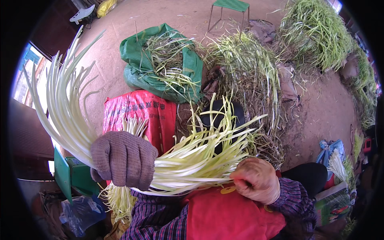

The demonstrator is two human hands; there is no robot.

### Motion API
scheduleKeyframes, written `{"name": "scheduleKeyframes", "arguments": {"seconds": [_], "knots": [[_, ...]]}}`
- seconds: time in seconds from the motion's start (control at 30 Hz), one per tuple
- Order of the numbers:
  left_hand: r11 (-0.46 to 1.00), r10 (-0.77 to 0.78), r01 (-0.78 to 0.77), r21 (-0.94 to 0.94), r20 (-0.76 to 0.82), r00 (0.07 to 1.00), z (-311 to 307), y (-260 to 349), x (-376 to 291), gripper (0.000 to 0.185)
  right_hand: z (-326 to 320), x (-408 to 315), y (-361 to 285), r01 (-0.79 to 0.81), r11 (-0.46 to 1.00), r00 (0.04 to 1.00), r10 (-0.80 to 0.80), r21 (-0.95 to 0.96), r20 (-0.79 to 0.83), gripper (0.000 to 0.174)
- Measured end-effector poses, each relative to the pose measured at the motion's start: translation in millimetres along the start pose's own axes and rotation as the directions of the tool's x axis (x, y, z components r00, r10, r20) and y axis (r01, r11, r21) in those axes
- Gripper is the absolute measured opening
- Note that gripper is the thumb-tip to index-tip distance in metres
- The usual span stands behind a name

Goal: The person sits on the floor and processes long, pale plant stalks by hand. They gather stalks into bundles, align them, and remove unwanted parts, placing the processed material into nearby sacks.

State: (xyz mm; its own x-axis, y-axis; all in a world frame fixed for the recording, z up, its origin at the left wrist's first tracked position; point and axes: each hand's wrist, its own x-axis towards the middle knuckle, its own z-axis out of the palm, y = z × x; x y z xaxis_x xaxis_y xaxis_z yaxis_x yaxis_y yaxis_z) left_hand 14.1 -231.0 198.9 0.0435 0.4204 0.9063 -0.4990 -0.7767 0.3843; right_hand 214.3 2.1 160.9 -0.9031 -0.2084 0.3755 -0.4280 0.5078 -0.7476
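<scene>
My left hand, in a brown knitted glove, is closed around a thick bunch of long, pale leafy stalks like blanched chives. The white stems fan up to the left; the yellow-green leaves spread right, across my lap. My bare right hand is curled beside the leaves, with a thin leaf end between its fingertips. Behind and below the glove, another bundle of stalks lies partly hidden on a red woven sack bearing writing. A red apron covers my front.
A green woven sack holds loose leaves and trimmings. To its right lies a heap of untrimmed stalks, with a larger pile beyond. A green-topped stool stands ahead. Green plastic furniture is at left, bundled stalks at right.
</scene>
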Motion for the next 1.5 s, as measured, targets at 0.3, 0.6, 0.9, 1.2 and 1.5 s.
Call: {"name": "scheduleKeyframes", "arguments": {"seconds": [0.3, 0.6, 0.9, 1.2, 1.5], "knots": [[1.0, -0.029, 0.029, -0.003, -0.04, 0.999, 11.3, 3.9, 3.8, 0.024, -28.5, -4.4, 20.5, -0.216, 0.962, 0.975, 0.206, -0.167, -0.078, 0.015], [0.999, -0.053, 0.054, 0.006, -0.087, 0.995, 17.1, 2.0, 11.0, 0.019, -12.4, 23.7, 12.5, 0.048, 0.881, 0.989, 0.025, -0.47, 0.147, 0.027], [0.993, -0.116, 0.117, 0.008, -0.044, 0.992, 7.2, 10.5, -0.7, 0.018, -8.9, 1.8, 13.5, 0.17, 0.866, 0.955, -0.028, -0.471, 0.294, 0.028], [0.996, -0.085, 0.085, -0.003, -0.084, 0.993, 12.5, 3.1, 5.9, 0.017, -2.7, 18.1, 19.9, 0.155, 0.825, 0.972, -0.03, -0.543, 0.231, 0.04], [0.996, -0.092, 0.093, 0.011, -0.079, 0.993, 18.3, -2.9, 15.4, 0.019, 7.5, 36.4, 34.0, 0.215, 0.685, 0.924, 0.089, -0.696, 0.373, 0.026]]}}
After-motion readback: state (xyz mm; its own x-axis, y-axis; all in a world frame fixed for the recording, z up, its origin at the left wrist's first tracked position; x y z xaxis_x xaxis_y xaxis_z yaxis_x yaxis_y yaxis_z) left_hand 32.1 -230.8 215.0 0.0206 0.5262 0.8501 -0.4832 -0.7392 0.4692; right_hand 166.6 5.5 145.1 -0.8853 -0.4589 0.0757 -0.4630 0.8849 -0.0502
